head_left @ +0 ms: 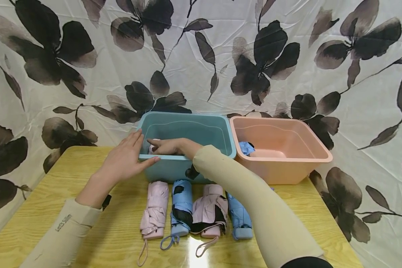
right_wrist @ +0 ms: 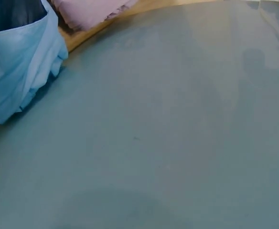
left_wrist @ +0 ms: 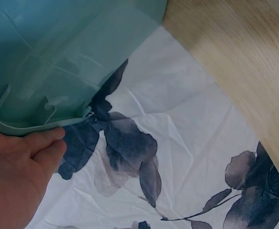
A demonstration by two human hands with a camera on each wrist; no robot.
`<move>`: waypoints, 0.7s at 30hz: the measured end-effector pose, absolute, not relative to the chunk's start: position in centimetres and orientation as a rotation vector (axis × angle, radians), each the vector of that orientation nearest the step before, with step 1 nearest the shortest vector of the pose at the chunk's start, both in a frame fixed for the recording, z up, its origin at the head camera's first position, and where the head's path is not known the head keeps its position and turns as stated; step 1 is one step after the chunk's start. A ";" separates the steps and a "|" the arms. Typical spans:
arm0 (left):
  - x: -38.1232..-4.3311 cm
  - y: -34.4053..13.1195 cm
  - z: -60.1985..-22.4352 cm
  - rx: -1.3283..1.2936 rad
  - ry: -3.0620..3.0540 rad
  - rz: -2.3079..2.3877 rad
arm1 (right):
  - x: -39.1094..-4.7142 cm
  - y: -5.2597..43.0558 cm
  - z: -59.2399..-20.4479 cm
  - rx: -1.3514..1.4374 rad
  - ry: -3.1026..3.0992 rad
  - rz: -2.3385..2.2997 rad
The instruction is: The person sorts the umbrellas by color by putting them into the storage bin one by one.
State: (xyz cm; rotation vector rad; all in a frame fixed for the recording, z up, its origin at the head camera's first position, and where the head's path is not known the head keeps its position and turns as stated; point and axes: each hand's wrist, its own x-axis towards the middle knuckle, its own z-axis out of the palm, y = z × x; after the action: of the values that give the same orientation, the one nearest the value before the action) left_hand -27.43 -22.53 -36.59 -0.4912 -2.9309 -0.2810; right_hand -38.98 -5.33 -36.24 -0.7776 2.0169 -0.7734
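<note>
My left hand point(head_left: 125, 156) rests at the near left corner of a blue-green bin point(head_left: 187, 158), fingers nearly straight along its left side and thumb over the front rim. In the left wrist view, that hand's fingers point(left_wrist: 44, 143) touch the bin's rim. My right hand point(head_left: 171, 146) reaches down inside the same bin, against a pale pink bundle point(head_left: 151, 148) at the left end. The front wall hides most of its fingers, so I cannot tell whether they grip the bundle. The right wrist view shows mostly the bin's outer wall point(right_wrist: 154, 119), with no hand.
In front of the bin lie folded umbrellas: pink point(head_left: 155, 208), blue point(head_left: 182, 204), a looser pink one point(head_left: 210, 210) and another blue point(head_left: 239, 216) partly behind my right sleeve. A peach bin point(head_left: 281, 169) beside holds a blue bundle point(head_left: 246, 148). Floral cloth point(head_left: 204, 56) hangs behind the wooden table point(head_left: 117, 230).
</note>
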 end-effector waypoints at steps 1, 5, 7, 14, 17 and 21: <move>-27.4 -22.5 -36.5 -0.493 -2.936 -0.278 | -39.0 -5.3 -36.2 -0.789 2.012 -0.767; -27.3 -22.4 -36.4 -0.489 -2.951 -0.281 | -39.0 -5.4 -36.1 -0.792 2.015 -0.735; -27.3 -22.4 -36.4 -0.480 -2.950 -0.294 | -38.9 -5.4 -36.0 -0.813 2.030 -0.717; -27.4 -22.5 -36.6 -0.479 -2.927 -0.324 | -38.7 -5.2 -35.9 -0.909 2.114 -0.682; -27.4 -22.5 -36.6 -0.489 -2.934 -0.329 | -38.3 -5.0 -35.6 -0.939 2.133 -0.709; -27.5 -22.5 -36.7 -0.501 -2.931 -0.336 | -37.5 -4.4 -35.2 -0.965 2.193 -0.779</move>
State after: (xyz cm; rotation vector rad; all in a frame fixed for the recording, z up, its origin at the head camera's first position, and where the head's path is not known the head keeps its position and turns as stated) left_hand -27.47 -22.50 -36.70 -0.5012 -2.9313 -0.3355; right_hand -37.48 -4.36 -35.16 -0.9652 2.1930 -0.7795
